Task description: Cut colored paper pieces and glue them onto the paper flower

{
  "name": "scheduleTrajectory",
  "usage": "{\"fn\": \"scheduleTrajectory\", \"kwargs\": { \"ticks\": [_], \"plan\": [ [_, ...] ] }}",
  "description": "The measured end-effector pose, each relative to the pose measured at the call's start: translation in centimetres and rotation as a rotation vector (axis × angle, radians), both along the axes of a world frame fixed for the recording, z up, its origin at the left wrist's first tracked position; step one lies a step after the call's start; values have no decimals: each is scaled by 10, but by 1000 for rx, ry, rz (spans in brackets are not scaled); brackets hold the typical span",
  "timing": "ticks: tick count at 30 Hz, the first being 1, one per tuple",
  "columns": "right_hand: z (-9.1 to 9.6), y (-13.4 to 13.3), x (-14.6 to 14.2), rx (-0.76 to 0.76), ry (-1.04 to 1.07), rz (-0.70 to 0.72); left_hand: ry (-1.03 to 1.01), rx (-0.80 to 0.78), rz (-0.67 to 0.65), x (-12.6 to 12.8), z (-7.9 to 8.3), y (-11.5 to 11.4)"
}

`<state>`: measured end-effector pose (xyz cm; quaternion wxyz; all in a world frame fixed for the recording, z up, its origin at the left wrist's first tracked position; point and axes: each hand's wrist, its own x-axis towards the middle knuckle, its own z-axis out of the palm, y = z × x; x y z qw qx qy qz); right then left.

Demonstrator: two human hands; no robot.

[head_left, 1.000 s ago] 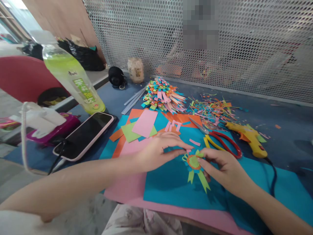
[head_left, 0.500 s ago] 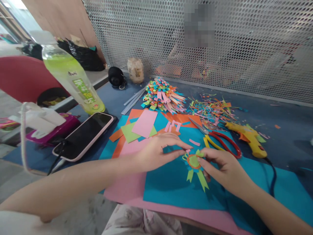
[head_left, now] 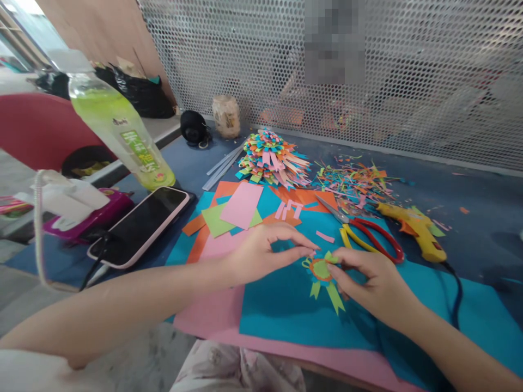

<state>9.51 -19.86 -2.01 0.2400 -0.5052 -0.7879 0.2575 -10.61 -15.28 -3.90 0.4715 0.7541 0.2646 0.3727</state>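
Note:
Between the thumb and fingers of my right hand is a small paper rosette, with a green centre, an orange ring, blue underneath and two notched green tails hanging down. My left hand is pinched at the rosette's upper left edge, on a small pink paper strip that mostly hides behind the fingertips. Blue paper sheets lie beneath both hands. Just beyond them rests a loose pink strip, and scissors with red and yellow handles lie past my right hand.
A yellow glue gun with a cord lies at right. Behind are paper scraps and a pile of paper rosettes, near clear glue sticks. A phone and green drink bottle stand left. Perforated metal borders the back.
The rosette has tilted and shifted slightly left and down in my right hand. My left hand stays pinched at its edge, nearly unmoved.

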Motion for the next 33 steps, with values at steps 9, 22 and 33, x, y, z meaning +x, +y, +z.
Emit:
{"fn": "scheduleTrajectory", "kwargs": {
  "ticks": [9,22,33],
  "plan": [
    [-4,1,2,28,-24,6,12,25,28,0,2,-1],
    [-5,0,5,44,-44,7,0,-7,-1,0,1,-2],
    [-10,4,9,538,-232,181,-27,-107,59,-1,2,-2]
  ]
}}
